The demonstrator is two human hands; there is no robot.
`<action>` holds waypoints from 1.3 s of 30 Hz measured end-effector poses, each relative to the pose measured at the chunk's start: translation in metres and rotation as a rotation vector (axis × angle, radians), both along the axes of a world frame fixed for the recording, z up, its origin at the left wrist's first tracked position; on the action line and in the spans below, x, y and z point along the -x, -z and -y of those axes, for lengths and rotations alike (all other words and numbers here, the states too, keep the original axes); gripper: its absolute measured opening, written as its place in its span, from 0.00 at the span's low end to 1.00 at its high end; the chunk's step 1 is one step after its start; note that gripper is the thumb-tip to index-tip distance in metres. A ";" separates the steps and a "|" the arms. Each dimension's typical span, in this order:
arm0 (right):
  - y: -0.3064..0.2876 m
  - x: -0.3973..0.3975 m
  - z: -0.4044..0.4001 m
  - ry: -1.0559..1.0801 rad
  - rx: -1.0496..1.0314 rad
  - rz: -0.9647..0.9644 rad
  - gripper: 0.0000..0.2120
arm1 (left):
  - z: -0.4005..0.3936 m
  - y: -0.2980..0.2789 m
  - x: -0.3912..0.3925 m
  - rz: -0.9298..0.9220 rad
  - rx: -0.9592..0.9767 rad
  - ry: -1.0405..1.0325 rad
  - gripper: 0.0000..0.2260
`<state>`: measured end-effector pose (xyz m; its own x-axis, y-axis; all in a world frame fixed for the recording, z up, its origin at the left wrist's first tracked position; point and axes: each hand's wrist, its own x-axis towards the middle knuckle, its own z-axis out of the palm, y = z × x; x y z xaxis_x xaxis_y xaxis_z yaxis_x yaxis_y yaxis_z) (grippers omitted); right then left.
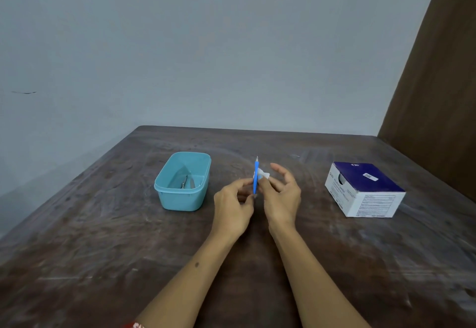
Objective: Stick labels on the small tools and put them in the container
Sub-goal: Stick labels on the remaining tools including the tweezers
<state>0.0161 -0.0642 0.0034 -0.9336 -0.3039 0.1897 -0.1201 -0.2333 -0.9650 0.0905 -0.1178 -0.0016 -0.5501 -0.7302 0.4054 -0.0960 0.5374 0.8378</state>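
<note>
**Blue tool upright between both hands, container to the left**

Centre of frame, just below the middle: left hand (233, 205) pinching the lower end of a slim blue tool (255, 177), fingers curled round the shaft near its base. Right hand (279, 195) pressed in from the other side, thumb and forefinger nipping a small white label (264, 174) against the upper shaft, remaining fingers fanned loose and gripping nothing. Both closed on something, then: left on the tool, right on the label. Hard to tell whether the label is fully wrapped on or only tacked at one edge; a free flap sticking out to the right suggests half done.

Long axis of the tool near vertical in the picture, thin metal tip pointing up toward the far table edge, blue body hidden at the bottom behind the left fingers.

Outward to the left of centre: teal plastic container (164, 199), open-topped, on the dark wooden table (103, 263), a couple of metal tools (186, 182) already lying inside. Nearer the left hand than the right, so probably a short leftward carry by that hand once the label is smoothed down, with the tool tipped flat to fit the container.

Right of centre, well apart from the hands: a blue-and-white cardboard box (365, 188), untouched.
</note>
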 end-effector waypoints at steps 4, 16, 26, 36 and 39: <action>-0.002 -0.015 -0.002 -0.062 -0.012 -0.147 0.15 | 0.003 -0.001 -0.002 -0.016 -0.043 -0.025 0.16; 0.006 -0.009 0.002 -0.073 -0.088 -0.167 0.05 | 0.006 0.001 -0.001 -0.013 -0.045 -0.018 0.16; 0.009 -0.010 0.004 -0.046 -0.156 -0.291 0.04 | 0.002 -0.001 -0.003 -0.034 -0.012 0.014 0.14; 0.008 -0.011 0.006 -0.012 -0.139 -0.335 0.01 | 0.001 0.001 -0.002 -0.064 -0.059 0.038 0.10; 0.009 -0.010 0.006 -0.011 -0.162 -0.359 0.02 | 0.004 0.002 -0.003 -0.055 -0.032 0.034 0.10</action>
<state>0.0265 -0.0702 -0.0052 -0.8135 -0.3659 0.4521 -0.4546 -0.0847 -0.8866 0.0936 -0.1216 -0.0032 -0.5524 -0.7246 0.4120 -0.0319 0.5124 0.8582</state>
